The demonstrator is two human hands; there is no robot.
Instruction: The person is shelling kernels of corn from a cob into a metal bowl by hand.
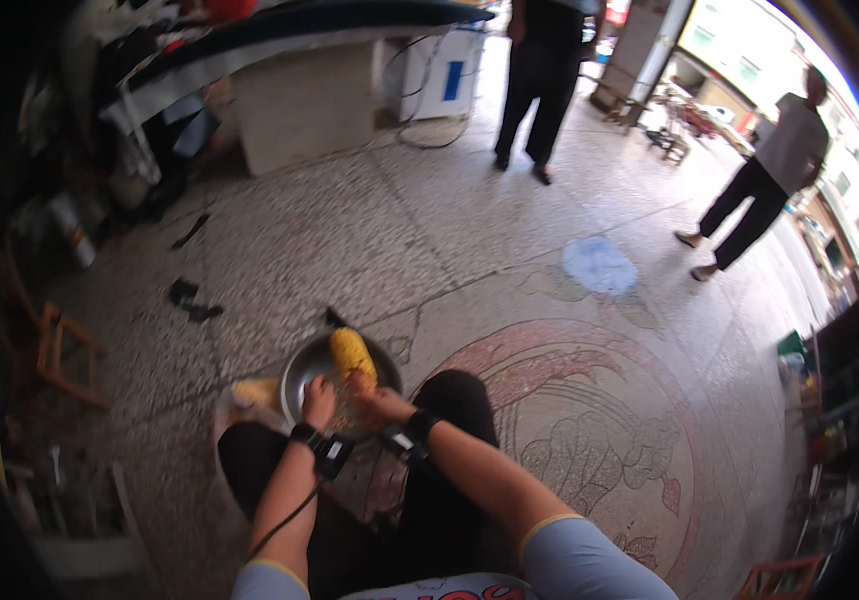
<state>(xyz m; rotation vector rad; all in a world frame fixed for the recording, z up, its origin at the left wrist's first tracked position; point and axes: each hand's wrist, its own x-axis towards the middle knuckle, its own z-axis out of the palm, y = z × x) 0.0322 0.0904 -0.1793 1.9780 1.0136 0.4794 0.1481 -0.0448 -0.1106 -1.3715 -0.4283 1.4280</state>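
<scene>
My right hand [383,403] grips a corn cob [352,351] by its near end. Yellow kernels cover the cob's far part, while the part by my fingers looks reddish and blurred. Beneath it, a round metal basin [299,367] sits between my knees with some loose kernels low inside. My left hand [319,401] is over the basin's left side, apart from the cob, fingers curled; whether anything is in them is hidden. Left of the basin lies a pale plastic bag [228,412] with yellow corn [255,390] in it.
One person [542,75] stands ahead and another [767,165] at right. Dark scraps [193,300] lie on the terrazzo floor [309,232]. A wooden stool [61,352] stands at left. Ahead is a long table [309,105] beside a white box [440,75] with a cable.
</scene>
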